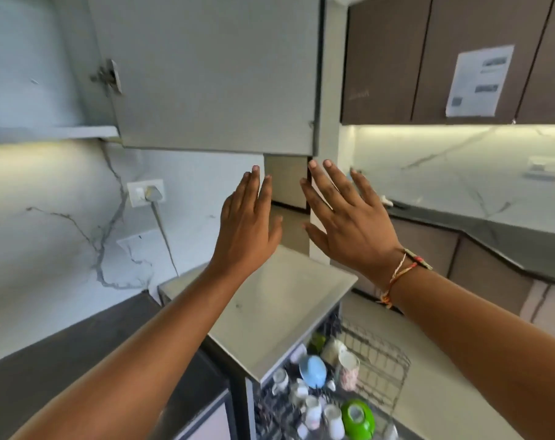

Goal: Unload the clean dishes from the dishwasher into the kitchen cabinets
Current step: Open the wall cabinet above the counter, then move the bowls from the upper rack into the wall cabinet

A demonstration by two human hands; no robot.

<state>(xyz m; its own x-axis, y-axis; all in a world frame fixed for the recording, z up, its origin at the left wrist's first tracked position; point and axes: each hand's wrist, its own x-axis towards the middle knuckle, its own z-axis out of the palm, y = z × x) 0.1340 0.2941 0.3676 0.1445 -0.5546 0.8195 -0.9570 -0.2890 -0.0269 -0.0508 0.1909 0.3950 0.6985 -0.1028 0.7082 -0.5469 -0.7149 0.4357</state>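
Both of my hands are raised, empty, just below the lower edge of a grey upper cabinet door (212, 74) that hangs swung open on its hinge. My left hand (249, 220) has its fingers straight and close together. My right hand (346, 217), with a thread bracelet at the wrist, has its fingers spread. Far below at the bottom of the view, the pulled-out dishwasher rack (381, 360) holds a blue bowl (314, 371), a green bowl (357, 419), a patterned mug (347, 369) and several white cups (314, 411).
The dishwasher's light grey top (269, 312) lies under my arms. A dark countertop (63, 350) runs at the left, with a wall socket and cable (145, 193) above it. Brown upper cabinets (396, 58) with a taped paper sheet (479, 81) stand at the right, above another dark counter (508, 239).
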